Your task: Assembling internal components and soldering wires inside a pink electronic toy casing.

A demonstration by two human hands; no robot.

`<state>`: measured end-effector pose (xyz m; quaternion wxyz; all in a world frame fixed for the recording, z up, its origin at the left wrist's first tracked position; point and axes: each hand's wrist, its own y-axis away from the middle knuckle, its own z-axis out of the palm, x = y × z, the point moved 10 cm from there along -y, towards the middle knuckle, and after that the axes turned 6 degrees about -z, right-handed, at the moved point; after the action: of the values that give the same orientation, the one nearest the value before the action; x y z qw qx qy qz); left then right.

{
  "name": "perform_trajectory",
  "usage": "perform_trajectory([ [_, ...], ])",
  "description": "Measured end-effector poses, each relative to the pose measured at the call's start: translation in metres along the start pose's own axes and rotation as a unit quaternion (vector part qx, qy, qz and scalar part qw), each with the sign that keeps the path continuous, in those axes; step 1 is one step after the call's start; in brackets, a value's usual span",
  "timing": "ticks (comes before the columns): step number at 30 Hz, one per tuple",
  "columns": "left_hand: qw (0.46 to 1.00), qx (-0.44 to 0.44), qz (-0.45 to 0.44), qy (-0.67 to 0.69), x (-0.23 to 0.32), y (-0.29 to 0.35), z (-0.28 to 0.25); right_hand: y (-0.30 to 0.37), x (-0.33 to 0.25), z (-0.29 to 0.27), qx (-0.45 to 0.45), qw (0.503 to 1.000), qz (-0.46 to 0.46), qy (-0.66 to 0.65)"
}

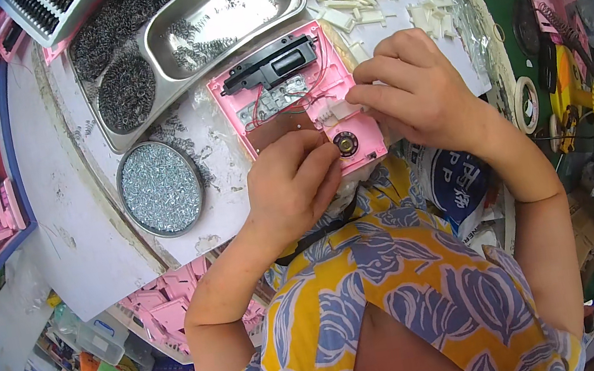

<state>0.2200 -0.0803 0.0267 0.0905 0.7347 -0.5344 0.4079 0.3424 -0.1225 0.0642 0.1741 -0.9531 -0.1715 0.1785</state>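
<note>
Close to us, our left hand (285,187) has bent fingertips at the brown board (276,130) inside the pink case (228,110), which lies on the table right in front of our tummy, and we cannot tell if they grip anything. Our right hand (427,93) has its fingertips close together by a small white piece (339,111) in the case, but we cannot tell if it is pinched. Farther off, we see a round dish (122,195) of shiny bits and a metal tray (274,1) with dark springs (127,96).
</note>
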Motion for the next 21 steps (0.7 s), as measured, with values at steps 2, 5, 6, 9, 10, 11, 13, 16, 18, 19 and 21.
perform_trajectory([
  [2,1.000,0.003,0.000,0.004,0.000,-0.001,-0.001,0.002,-0.003,-0.004,0.004,1.000,0.024,0.002],
  [5,1.000,0.005,-0.005,0.006,-0.001,0.002,-0.001,0.003,-0.001,0.000,-0.001,0.999,0.041,-0.021],
  [6,1.000,0.007,-0.002,0.009,-0.001,0.001,-0.001,0.003,-0.001,-0.001,-0.004,0.998,0.049,-0.028],
  [9,1.000,0.004,0.002,0.009,0.000,0.001,-0.001,0.014,0.016,0.010,0.030,0.988,0.059,-0.139],
  [10,1.000,0.001,0.004,0.008,0.000,0.000,-0.001,0.018,0.021,0.015,0.045,0.984,0.065,-0.159],
  [11,1.000,0.001,0.004,0.016,0.001,0.000,-0.001,0.022,0.026,0.020,0.061,0.980,0.072,-0.178],
  [13,1.000,0.001,-0.001,0.029,-0.001,0.000,0.000,0.022,0.025,0.025,0.062,0.981,0.066,-0.173],
  [16,1.000,-0.015,0.010,-0.003,0.002,-0.005,0.003,0.008,0.013,0.030,-0.012,0.995,0.044,-0.090],
  [18,0.998,-0.049,-0.014,-0.021,-0.001,-0.002,0.005,0.002,0.002,0.031,-0.106,0.993,0.047,-0.023],
  [19,0.998,-0.064,-0.016,-0.024,-0.002,-0.005,0.007,0.002,0.001,0.033,-0.131,0.990,0.046,-0.015],
  [21,0.998,-0.059,0.012,-0.026,0.002,-0.006,0.006,0.003,0.005,0.022,-0.071,0.993,0.033,-0.093],
])
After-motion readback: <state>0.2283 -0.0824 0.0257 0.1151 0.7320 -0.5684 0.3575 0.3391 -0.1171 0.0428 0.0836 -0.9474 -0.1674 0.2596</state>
